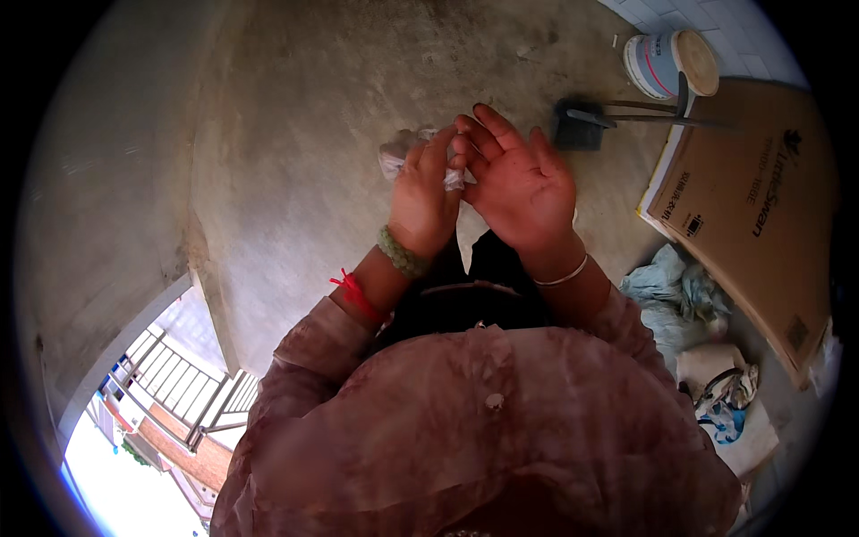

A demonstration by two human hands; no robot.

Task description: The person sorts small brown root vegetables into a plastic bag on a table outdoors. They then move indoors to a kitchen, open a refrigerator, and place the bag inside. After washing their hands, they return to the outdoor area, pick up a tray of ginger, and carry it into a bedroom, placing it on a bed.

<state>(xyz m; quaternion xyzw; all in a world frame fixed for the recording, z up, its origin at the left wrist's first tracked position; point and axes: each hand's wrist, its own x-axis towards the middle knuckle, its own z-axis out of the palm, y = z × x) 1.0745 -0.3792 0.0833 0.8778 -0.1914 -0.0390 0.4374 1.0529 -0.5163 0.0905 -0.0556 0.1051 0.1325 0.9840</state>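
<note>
In front of my body both hands are raised close together over the floor. My left hand (pixel 428 194) is closed round a crumpled white tissue (pixel 394 159), which sticks out on both sides of the fingers. A green beaded bracelet and a red string circle that wrist. Its fingertips meet or nearly meet the fingers of my right hand (pixel 526 192); I cannot tell which. The right palm is turned up, with its fingers spread and slightly curled and nothing seen lying in it. A silver bangle rests on the right wrist.
Beyond my right hand a dark dustpan (pixel 577 125) lies on the concrete floor (pixel 313 134). A white bucket (pixel 653 64) lies near the tiled wall. To the right are a large flattened cardboard box (pixel 738 201) and pale plastic bags (pixel 662 277). A metal railing (pixel 179 380) shows lower left.
</note>
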